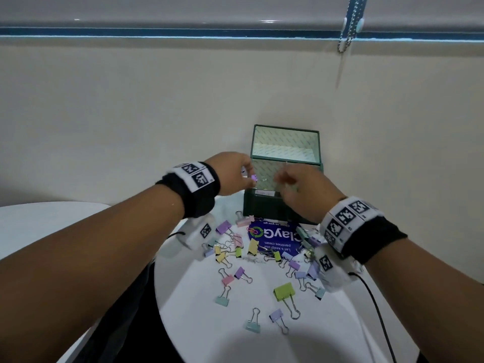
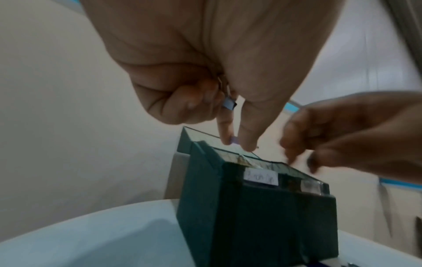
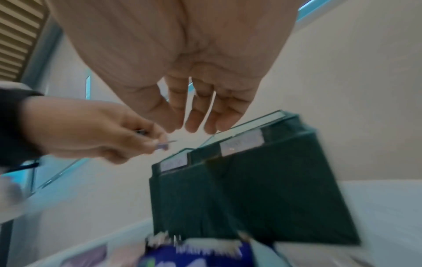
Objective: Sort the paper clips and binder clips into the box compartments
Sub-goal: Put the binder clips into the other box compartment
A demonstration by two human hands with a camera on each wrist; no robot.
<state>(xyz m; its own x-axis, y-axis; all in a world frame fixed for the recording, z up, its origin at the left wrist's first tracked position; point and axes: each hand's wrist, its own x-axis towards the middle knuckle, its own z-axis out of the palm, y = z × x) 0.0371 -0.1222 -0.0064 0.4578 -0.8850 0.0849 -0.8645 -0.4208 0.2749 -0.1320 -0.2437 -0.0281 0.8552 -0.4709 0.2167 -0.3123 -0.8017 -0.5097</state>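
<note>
Here the left hand [image 1: 233, 174] hovers at the near-left corner of the green box [image 1: 275, 208], its thumb and forefinger pinching a small purple binder clip [image 1: 253, 177] just above the box's open top. In the left wrist view that clip [image 2: 233, 139] shows only as a lilac sliver between the fingertips, so which way its long axis runs cannot be told; a second small binder clip [image 2: 229, 104], bluish with wire handles pointing up into the palm, is tucked under the curled fingers [image 2: 182, 103].

The right hand [image 1: 301, 192] is over the box's right half with its fingers [image 3: 198, 115] loosely extended downward and slightly spread, holding nothing that can be seen; it is blurred in all three views.

The box stands on the white round surface [image 1: 209, 323] against the wall, lid [image 1: 286, 142] raised upright behind it. Two white labels [image 2: 260, 178] sit on the front rim, one per compartment; their writing is unreadable.

In front of the box lies a blue printed card [image 1: 275, 238], its text upside down to the wearer. Around and on it the pastel binder clips [image 1: 237, 258] are scattered flat, handles pointing every way. A large green binder clip [image 1: 284, 290] lies nearer, its handles toward the wearer, with a lilac binder clip [image 1: 276, 315] and a teal binder clip [image 1: 253, 326] closer still. A paper clip [image 1: 253, 230] rests on the card's left edge.
</note>
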